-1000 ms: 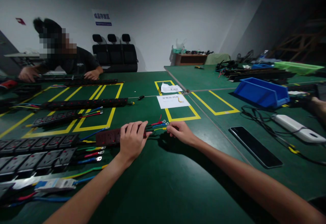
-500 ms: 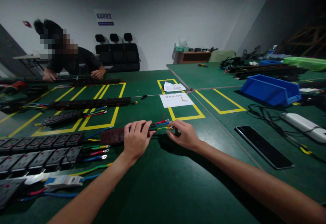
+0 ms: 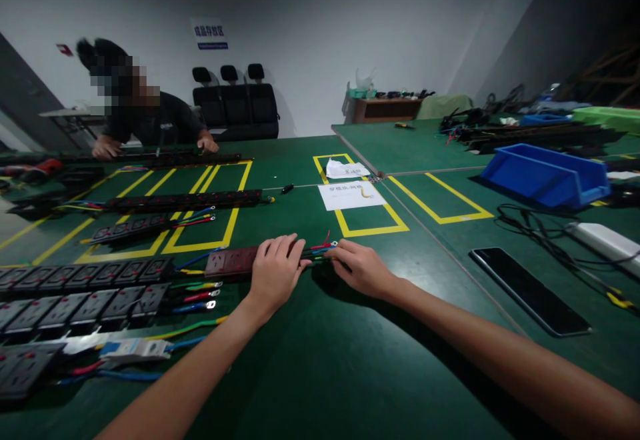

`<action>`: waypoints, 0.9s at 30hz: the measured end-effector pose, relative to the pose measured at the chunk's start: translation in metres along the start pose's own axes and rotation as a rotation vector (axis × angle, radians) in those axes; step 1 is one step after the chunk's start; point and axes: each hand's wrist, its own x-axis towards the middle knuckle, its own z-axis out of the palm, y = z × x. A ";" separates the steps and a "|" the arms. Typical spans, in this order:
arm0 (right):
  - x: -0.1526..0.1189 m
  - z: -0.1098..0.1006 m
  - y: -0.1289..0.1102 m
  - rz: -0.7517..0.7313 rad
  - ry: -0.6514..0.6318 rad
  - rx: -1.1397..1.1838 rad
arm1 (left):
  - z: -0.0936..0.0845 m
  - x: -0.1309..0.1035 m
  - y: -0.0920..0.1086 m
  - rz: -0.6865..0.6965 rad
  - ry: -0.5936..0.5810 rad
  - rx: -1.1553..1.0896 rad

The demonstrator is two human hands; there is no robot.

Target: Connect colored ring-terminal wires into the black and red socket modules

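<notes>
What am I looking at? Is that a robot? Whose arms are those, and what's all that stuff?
No robot here! Those are a person's bare arms, seen by a camera worn on their head, looking forward and down. The left hand holds a dark red socket strip. The fingers of the right hand seem to pinch the coloured wires at its end. On the green table lie black socket strips on the left, paper ahead, and a phone and blue bin on the right. Across the table is another person.
</notes>
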 end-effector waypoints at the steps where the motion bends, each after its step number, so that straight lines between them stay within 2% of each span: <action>1: 0.000 0.000 0.000 0.001 -0.014 0.004 | 0.001 0.000 -0.001 0.006 -0.012 -0.013; 8: 0.003 -0.003 0.001 0.041 -0.103 0.074 | 0.004 0.003 -0.004 0.015 -0.064 -0.064; 16: 0.005 -0.002 0.001 0.197 -0.146 0.192 | 0.007 0.001 -0.005 0.009 -0.069 -0.068; 20: 0.005 -0.001 0.008 0.158 -0.149 0.241 | 0.008 0.001 -0.005 0.008 -0.082 -0.075; 27: 0.007 -0.004 0.015 0.125 -0.226 0.309 | 0.006 0.001 -0.004 0.007 -0.090 -0.077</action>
